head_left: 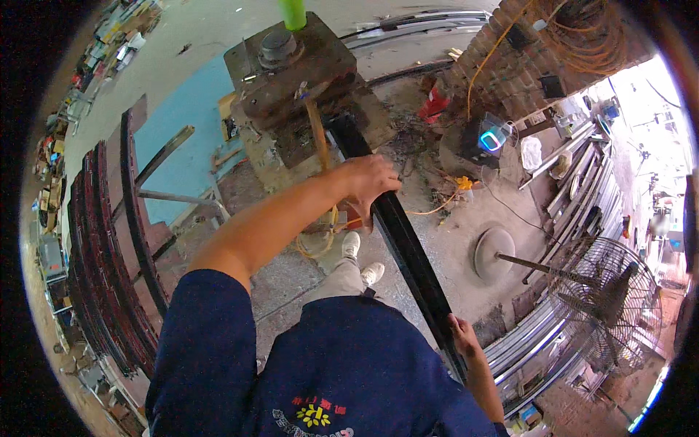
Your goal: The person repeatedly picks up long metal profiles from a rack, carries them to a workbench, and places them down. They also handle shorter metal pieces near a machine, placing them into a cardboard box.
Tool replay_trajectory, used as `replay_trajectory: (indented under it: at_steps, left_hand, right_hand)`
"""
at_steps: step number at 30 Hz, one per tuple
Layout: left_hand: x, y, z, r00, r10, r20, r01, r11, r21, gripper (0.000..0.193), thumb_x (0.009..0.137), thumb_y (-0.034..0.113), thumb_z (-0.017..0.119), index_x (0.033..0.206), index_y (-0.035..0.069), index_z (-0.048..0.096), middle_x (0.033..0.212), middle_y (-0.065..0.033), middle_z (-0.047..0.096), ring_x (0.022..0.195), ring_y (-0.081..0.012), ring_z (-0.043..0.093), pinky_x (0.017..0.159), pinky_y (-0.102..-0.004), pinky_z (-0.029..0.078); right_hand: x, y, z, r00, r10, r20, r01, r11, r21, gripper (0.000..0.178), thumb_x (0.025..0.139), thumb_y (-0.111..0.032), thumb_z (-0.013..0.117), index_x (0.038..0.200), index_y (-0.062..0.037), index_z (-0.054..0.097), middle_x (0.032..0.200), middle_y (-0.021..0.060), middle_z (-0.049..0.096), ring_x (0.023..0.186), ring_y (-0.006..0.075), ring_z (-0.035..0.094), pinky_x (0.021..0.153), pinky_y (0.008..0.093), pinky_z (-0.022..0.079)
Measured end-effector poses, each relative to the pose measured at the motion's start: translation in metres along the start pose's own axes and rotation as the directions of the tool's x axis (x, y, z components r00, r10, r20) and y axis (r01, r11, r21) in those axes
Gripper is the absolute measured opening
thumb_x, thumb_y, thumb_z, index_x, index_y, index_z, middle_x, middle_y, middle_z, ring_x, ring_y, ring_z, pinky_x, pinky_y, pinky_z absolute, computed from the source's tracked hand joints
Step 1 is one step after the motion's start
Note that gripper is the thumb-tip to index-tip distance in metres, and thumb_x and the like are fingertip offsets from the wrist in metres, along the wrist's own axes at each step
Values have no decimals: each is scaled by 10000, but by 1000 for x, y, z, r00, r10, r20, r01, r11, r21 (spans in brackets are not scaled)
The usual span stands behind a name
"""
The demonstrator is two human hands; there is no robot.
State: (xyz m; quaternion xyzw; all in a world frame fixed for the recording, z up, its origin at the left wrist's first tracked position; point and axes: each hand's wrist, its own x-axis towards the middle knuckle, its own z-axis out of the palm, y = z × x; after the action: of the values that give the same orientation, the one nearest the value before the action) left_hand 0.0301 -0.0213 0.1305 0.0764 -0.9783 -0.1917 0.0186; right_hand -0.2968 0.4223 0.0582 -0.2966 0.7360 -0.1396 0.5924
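A long black metal profile (pixel 411 251) runs slantwise across the front of my body, its far end beside a heavy dark machine (pixel 328 54). My left hand (pixel 368 183) is closed around it toward the far end, with the thumb hanging down its left side. Farther down and nearer to me, my right hand (pixel 464 336) grips the profile from its right side, and some of those fingers are hidden. On top of the machine are a round metal part (pixel 278 47) and a bright green cup-like object (pixel 293 13).
Dark metal bars (pixel 109 247) lie stacked at the left beside a metal frame (pixel 171 195). A pedestal fan (pixel 601 291) stands at the right near many silvery profiles (pixel 524 349). A cable (pixel 429 211) crosses the floor; a brick pillar (pixel 502 51) rises at the back.
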Motion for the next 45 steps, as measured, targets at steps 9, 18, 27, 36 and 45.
replay_trajectory:
  at_steps: [9, 18, 27, 36, 45]
  left_hand:
    - [3, 2, 8, 999, 9, -47, -8, 1000, 16, 831, 332, 628, 848, 938, 110, 613, 948, -64, 604, 958, -282, 563, 855, -413, 446]
    - [4, 0, 6, 1000, 20, -21, -20, 1000, -8, 850, 341, 646, 844, 957, 105, 619, 963, -57, 610, 963, -280, 563, 871, -416, 441]
    - [4, -9, 9, 999, 14, -40, -15, 999, -28, 827, 351, 630, 849, 966, 120, 635, 981, -54, 621, 976, -277, 575, 867, -418, 461]
    - [5, -4, -8, 998, -40, 51, 40, 999, -1, 845, 357, 661, 815, 974, 114, 631, 971, -35, 601, 983, -255, 550, 852, -399, 426]
    - [3, -5, -5, 999, -24, 25, 25, 999, -22, 874, 353, 679, 802, 1001, 116, 637, 975, -33, 599, 991, -234, 542, 846, -383, 405]
  right_hand:
    - [-11, -49, -6, 999, 28, 30, -28, 1000, -2, 552, 996, -444, 476, 1197, 57, 592, 980, 41, 656, 881, 110, 567, 800, 270, 464]
    - [-5, -17, -9, 999, 20, 36, -18, 998, -53, 592, 992, -487, 459, 1191, 52, 600, 924, 47, 659, 818, 114, 576, 753, 277, 469]
    - [4, -4, -17, 998, -4, 58, 4, 1000, -11, 620, 983, -504, 458, 1172, 70, 594, 986, 109, 684, 937, 136, 580, 870, 300, 457]
    - [6, 4, -24, 993, -114, 12, 110, 919, -379, 486, 986, -425, 428, 987, 28, 605, 775, 237, 586, 736, 265, 613, 682, 384, 467]
    - [-10, -10, -24, 995, -102, 15, 102, 950, -296, 419, 986, -374, 433, 912, 11, 581, 717, 178, 553, 658, 296, 543, 662, 382, 447]
